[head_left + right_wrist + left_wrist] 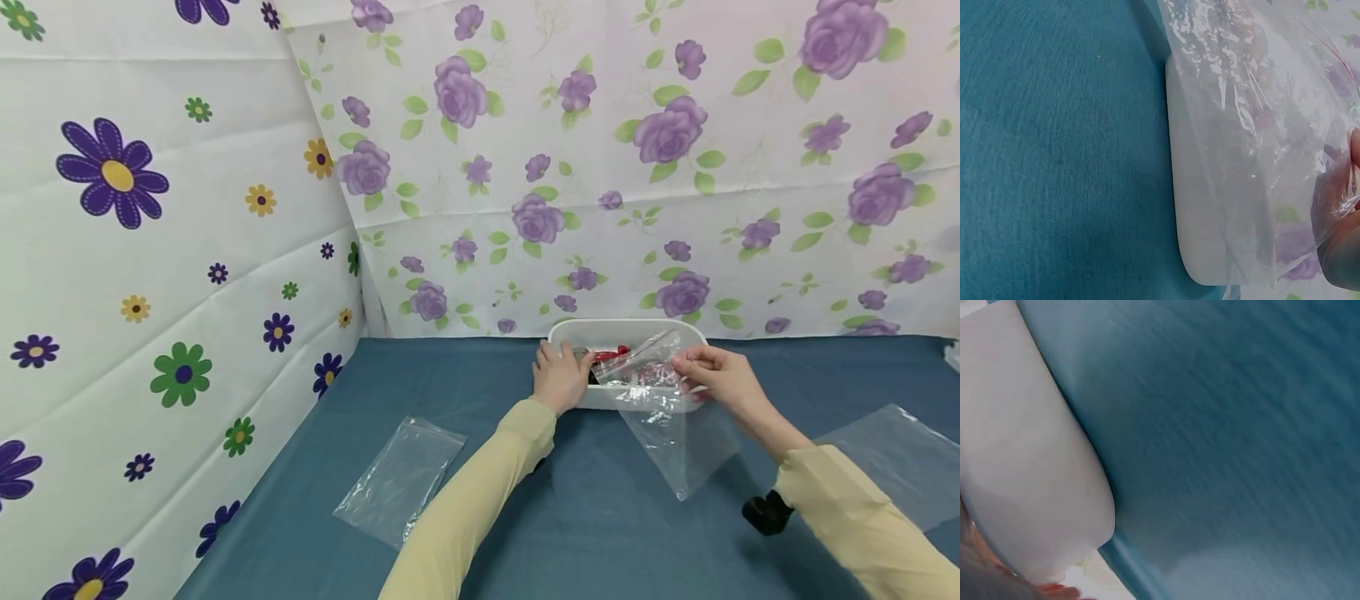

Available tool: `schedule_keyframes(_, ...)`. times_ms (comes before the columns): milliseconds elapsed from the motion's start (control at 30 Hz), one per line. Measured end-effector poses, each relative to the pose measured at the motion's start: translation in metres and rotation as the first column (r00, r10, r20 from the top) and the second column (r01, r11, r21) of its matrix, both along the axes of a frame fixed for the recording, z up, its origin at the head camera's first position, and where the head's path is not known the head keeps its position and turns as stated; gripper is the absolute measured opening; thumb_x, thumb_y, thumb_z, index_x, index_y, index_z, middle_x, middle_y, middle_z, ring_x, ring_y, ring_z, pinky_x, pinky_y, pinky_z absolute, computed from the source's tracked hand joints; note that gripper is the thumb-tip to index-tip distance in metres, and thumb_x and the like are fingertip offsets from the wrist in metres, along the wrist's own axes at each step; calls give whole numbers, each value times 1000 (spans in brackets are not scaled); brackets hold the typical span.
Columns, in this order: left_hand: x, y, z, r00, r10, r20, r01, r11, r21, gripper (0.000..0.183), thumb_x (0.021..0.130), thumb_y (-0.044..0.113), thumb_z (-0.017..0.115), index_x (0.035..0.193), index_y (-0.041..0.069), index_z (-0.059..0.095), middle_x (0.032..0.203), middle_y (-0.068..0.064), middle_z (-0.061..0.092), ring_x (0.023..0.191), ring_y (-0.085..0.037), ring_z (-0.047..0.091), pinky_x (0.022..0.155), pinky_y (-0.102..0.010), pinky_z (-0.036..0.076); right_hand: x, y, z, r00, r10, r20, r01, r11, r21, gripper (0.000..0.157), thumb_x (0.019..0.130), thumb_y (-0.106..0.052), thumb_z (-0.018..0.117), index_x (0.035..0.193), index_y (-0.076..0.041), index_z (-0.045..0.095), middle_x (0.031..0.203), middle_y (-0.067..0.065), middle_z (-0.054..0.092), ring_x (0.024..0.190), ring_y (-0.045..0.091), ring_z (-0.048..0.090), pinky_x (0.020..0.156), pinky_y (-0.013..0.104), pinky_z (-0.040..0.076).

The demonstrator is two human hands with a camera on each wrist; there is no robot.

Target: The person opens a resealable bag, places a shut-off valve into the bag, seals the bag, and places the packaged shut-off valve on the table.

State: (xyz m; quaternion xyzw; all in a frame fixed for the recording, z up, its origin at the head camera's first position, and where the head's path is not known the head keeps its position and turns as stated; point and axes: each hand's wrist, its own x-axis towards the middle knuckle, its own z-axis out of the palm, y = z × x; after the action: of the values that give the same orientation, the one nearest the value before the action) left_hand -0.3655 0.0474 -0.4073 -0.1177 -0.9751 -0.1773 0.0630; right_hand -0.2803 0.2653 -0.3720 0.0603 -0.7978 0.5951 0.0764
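Observation:
A white plastic bin [626,327] stands at the back of the table. My left hand [561,377] grips its left end, fingers round the outer wall and thumb over the rim. In the left wrist view the bin's side [1035,444] fills the left part, with fingertips [1060,592] low at its end. My right hand [716,377] pinches the edge of a clear zip bag [667,442]. The bag hangs tilted in front of the bin, one corner pointing down. Through the right wrist view its crinkled film [1241,125] overlaps the bin. Nothing shows inside the bag.
Inside the bin lie a red item [611,354] and other small things, partly hidden by the bag. One flat clear zip bag [405,479] lies at left, a larger clear bag [900,462] at right, on the blue tablecloth [600,533]. Flowered cloth walls stand behind and left.

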Motion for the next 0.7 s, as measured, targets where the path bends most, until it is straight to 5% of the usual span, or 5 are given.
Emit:
schedule_keyframes(133, 1, -7, 6, 996, -81, -32, 82, 997, 15, 59, 97, 48, 21, 132, 4, 38, 141, -23, 14, 129, -34, 12, 100, -49, 18, 1, 0, -2, 1000, -6, 23, 6, 1000, -12, 35, 87, -30, 62, 98, 3, 58, 76, -1, 64, 63, 13, 60, 55, 32, 50)
schedule_keyframes(300, 1, -15, 21, 973, -216, -80, 224, 967, 121, 50, 98, 41, 26, 130, 5, 40, 139, -17, 20, 129, -27, 14, 100, -40, 22, 1, 0, -2, 1000, -8, 25, 9, 1000, -24, 34, 87, -30, 62, 98, 2, 57, 73, -2, 64, 62, 13, 60, 55, 31, 50)
schedule_keyframes(500, 1, -19, 27, 922, -361, -139, 384, 898, 213, 45, 99, 37, 26, 128, 6, 43, 131, -11, 32, 122, -23, 27, 94, -33, 31, 0, -4, -2, 1000, 12, 24, -11, 999, -50, 30, 87, -29, 62, 95, 0, 59, 73, -2, 63, 61, 12, 59, 55, 31, 50)
schedule_keyframes(700, 7, -21, 38, 853, -493, -172, 522, 804, 287, 40, 101, 32, 29, 108, 6, 58, 105, -4, 53, 94, -14, 49, 80, -24, 39, -1, -7, -4, 998, 49, 26, -47, 997, -63, 22, 87, -30, 61, 91, -7, 62, 73, -2, 63, 62, 12, 59, 55, 30, 50)
